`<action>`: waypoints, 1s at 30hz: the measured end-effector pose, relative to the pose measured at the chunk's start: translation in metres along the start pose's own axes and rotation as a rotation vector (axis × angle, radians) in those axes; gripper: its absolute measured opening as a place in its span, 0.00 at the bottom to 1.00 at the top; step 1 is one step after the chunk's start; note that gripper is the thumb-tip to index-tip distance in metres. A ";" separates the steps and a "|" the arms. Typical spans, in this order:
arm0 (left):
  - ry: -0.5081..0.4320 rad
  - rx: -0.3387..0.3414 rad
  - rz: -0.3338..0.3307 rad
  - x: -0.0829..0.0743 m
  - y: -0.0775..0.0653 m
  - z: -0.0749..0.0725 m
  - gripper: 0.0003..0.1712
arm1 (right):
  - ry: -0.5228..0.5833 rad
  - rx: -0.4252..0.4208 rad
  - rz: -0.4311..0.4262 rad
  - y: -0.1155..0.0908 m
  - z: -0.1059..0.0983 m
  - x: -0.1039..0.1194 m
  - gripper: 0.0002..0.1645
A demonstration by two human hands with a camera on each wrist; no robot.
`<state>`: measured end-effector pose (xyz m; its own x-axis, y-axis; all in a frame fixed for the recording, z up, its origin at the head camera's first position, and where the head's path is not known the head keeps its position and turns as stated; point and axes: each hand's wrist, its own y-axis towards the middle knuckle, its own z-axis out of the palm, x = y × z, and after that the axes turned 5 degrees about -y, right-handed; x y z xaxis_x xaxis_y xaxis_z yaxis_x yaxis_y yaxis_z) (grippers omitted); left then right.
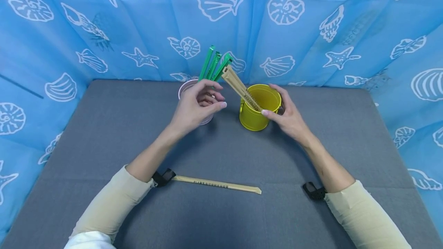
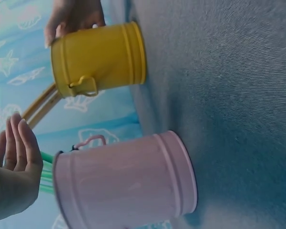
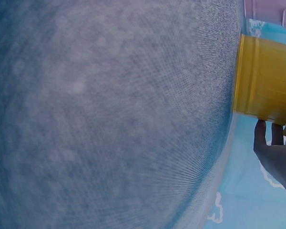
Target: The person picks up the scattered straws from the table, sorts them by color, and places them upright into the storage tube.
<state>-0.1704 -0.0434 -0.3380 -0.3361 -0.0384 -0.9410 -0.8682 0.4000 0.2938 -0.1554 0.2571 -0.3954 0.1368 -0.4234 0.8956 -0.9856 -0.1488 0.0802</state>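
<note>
In the head view my right hand (image 1: 290, 116) grips the yellow bucket (image 1: 254, 121) at its right side, thumb over the front rim and fingers round the outside. Brown paper-wrapped straws (image 1: 237, 83) lean out of that bucket toward the left. My left hand (image 1: 194, 106) hovers in front of the pink bucket (image 2: 124, 181), fingers loosely bent and holding nothing. Green-wrapped straws (image 1: 209, 66) stick up from the pink bucket, which the left hand partly hides. Another brown-wrapped straw (image 1: 221, 184) lies on the table near my left wrist.
Grey cloth covers the table (image 1: 277, 218). A blue curtain (image 1: 256, 22) with white shell and starfish prints hangs behind it and along both sides. Black wrist cameras are strapped to both forearms.
</note>
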 end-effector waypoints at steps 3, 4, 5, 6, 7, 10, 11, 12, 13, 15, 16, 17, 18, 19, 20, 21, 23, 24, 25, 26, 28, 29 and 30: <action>0.023 0.016 0.016 -0.005 -0.009 -0.003 0.20 | 0.012 -0.001 -0.003 0.000 0.000 0.000 0.49; 0.025 0.020 0.015 -0.007 -0.012 -0.004 0.21 | 0.016 -0.003 -0.004 0.000 0.000 -0.001 0.49; 0.025 0.025 0.015 -0.009 -0.015 -0.005 0.21 | 0.020 -0.005 -0.008 0.000 0.000 -0.001 0.49; 0.027 0.031 0.020 -0.010 -0.018 -0.006 0.22 | 0.017 -0.006 -0.010 0.001 0.000 -0.001 0.49; 0.029 0.039 0.022 -0.010 -0.021 -0.007 0.23 | 0.016 -0.005 -0.009 0.000 0.000 -0.001 0.49; 0.040 0.063 0.045 -0.012 -0.033 -0.010 0.26 | 0.009 -0.003 -0.004 0.000 0.001 -0.001 0.48; 0.052 0.071 0.054 -0.011 -0.037 -0.010 0.27 | 0.007 0.000 -0.001 0.000 0.002 -0.002 0.48; 0.066 0.081 0.063 -0.011 -0.041 -0.011 0.28 | 0.004 0.001 0.002 0.000 0.002 -0.002 0.48; 0.080 0.088 0.069 -0.011 -0.044 -0.011 0.28 | 0.005 -0.001 0.006 -0.001 0.002 -0.002 0.48; 0.102 0.101 0.077 -0.009 -0.051 -0.013 0.29 | 0.004 -0.003 0.006 -0.001 0.002 -0.002 0.49; 0.110 0.105 0.076 -0.009 -0.054 -0.013 0.29 | 0.004 -0.004 0.005 -0.001 0.002 -0.002 0.49; 0.113 0.108 0.075 -0.009 -0.057 -0.014 0.30 | 0.004 -0.005 0.003 0.000 0.002 -0.002 0.48; 0.118 0.110 0.073 -0.008 -0.060 -0.014 0.30 | 0.004 -0.006 0.002 0.000 0.001 -0.002 0.48; 0.122 0.111 0.072 -0.008 -0.063 -0.015 0.31 | 0.007 -0.006 0.000 0.000 0.001 -0.002 0.48; 0.128 0.112 0.071 -0.008 -0.066 -0.016 0.31 | 0.012 -0.006 -0.002 0.001 0.001 -0.002 0.48; 0.135 0.111 0.069 -0.007 -0.069 -0.017 0.32 | 0.015 -0.006 -0.003 0.001 0.001 -0.002 0.48; 0.148 0.113 0.068 -0.006 -0.075 -0.020 0.33 | 0.021 -0.007 -0.005 0.001 0.000 -0.002 0.48; 0.153 0.115 0.068 -0.004 -0.077 -0.021 0.33 | 0.023 -0.006 -0.005 0.002 0.000 -0.002 0.48; 0.159 0.116 0.068 -0.003 -0.080 -0.022 0.33 | 0.024 -0.006 -0.006 0.002 0.001 -0.002 0.48; 0.166 0.119 0.064 -0.001 -0.083 -0.022 0.33 | 0.024 -0.007 -0.007 0.002 0.001 -0.002 0.48; 0.174 0.129 0.059 0.001 -0.088 -0.024 0.34 | 0.023 -0.008 -0.010 0.002 0.001 -0.002 0.48; 0.181 0.134 0.054 0.003 -0.091 -0.024 0.34 | 0.020 -0.009 -0.013 0.002 0.001 -0.002 0.48; 0.187 0.139 0.048 0.003 -0.094 -0.025 0.34 | 0.019 -0.010 -0.014 0.002 0.001 -0.002 0.48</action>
<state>-0.0993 -0.1036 -0.3647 -0.4490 -0.1798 -0.8753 -0.7950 0.5276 0.2994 -0.1576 0.2566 -0.3973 0.1488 -0.4046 0.9023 -0.9845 -0.1459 0.0969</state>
